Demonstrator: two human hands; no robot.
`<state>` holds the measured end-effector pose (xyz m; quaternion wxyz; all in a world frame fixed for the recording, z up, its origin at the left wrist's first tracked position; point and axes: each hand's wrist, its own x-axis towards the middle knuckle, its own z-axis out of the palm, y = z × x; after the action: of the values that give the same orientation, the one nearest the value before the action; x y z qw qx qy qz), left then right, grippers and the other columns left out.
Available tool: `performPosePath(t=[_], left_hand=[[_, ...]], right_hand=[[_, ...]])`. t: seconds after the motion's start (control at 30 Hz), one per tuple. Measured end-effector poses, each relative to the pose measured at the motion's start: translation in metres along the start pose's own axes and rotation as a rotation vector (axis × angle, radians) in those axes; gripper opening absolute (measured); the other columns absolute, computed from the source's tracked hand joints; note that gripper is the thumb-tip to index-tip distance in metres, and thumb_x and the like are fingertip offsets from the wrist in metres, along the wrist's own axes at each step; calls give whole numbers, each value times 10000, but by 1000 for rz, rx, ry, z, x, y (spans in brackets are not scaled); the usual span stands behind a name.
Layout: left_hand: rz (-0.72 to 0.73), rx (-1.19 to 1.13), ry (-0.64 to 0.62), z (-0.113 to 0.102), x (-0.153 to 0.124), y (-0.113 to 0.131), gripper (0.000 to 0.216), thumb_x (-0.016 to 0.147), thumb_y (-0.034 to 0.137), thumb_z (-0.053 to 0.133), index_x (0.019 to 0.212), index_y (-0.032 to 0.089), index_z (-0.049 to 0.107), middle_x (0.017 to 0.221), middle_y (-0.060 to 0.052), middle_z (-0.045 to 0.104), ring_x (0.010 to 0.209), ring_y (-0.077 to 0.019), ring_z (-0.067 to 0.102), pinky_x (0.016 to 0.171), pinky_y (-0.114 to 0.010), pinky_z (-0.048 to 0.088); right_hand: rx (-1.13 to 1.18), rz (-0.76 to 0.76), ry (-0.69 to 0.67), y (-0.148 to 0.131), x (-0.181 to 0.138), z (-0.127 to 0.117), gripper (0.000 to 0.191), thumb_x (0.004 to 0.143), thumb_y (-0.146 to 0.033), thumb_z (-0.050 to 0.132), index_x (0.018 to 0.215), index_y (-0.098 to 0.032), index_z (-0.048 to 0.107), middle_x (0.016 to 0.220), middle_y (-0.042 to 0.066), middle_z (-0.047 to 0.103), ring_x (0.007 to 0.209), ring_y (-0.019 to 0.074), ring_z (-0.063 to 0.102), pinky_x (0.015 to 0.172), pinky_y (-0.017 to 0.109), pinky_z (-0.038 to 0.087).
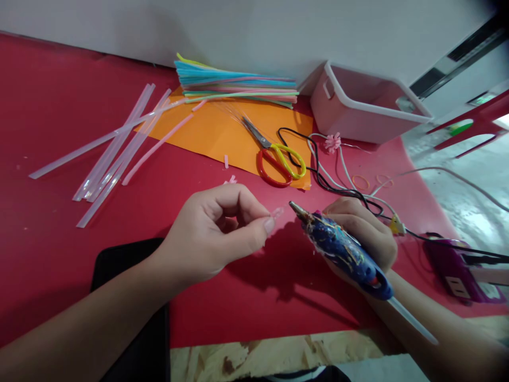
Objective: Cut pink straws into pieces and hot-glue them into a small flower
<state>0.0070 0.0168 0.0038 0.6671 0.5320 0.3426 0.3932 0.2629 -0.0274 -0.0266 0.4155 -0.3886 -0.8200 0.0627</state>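
While the glue gun hangs near, gluing looks in hand

Pinched in the left grip, a clear bit sits just beside the nozzle, not touching, above the desk; the right grip holds the glue gun. Next probably calls for steady aim, skin off the nozzle.
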Motion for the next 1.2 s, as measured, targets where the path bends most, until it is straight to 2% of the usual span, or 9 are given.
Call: performPosePath(t=[0.07,0.2,0.37,0.57,0.7,0.9,1.2], left_hand=[[-4,11,12,0,0,0,186,738,32,745,694,182,645,556,85,628,475,-28,545,454,-90,420],[3,55,30,1,0,1,178,741,59,735,677,184,625,535,81,600,455,-41,516,429,-120,396],[11,137,39,0,-1,2,177,739,93,740,662,184,610,576,61,615,489,-54,516,449,-144,403],[35,191,59,1,-2,1,169,743,120,730,654,190,604,542,60,600,475,-62,508,436,-155,389],[60,235,99,3,-3,3,154,719,128,731,633,181,615,565,49,609,499,-65,504,453,-164,397],[77,248,107,4,-1,4,152,710,131,726,627,181,609,547,53,601,487,-67,488,445,-169,380],[35,266,91,1,-2,3,149,721,165,741,636,179,620,561,42,618,494,-73,494,446,-170,386]], right_hand=[[-4,-2,6,-1,1,0,116,980,-259,622,1055,-220,702,776,27,645,712,202,604,694,394,455],[-40,13,-13,-3,2,1,213,1030,-322,543,997,-215,725,783,39,657,712,201,618,706,396,458],[-56,27,-14,-3,3,1,117,973,-265,623,1006,-211,722,782,33,659,709,199,618,694,379,465],[-49,12,-8,-5,4,2,200,1021,-306,559,982,-204,726,781,41,657,710,198,620,716,388,454],[-61,22,-20,-4,3,1,134,992,-272,605,992,-197,715,787,36,651,714,189,614,696,368,453],[-70,18,-13,-5,3,2,179,1013,-292,568,991,-217,729,786,42,657,715,200,626,708,385,455],[-67,24,-13,-4,3,1,134,989,-263,601,995,-208,723,791,40,653,714,194,615,698,370,460]])
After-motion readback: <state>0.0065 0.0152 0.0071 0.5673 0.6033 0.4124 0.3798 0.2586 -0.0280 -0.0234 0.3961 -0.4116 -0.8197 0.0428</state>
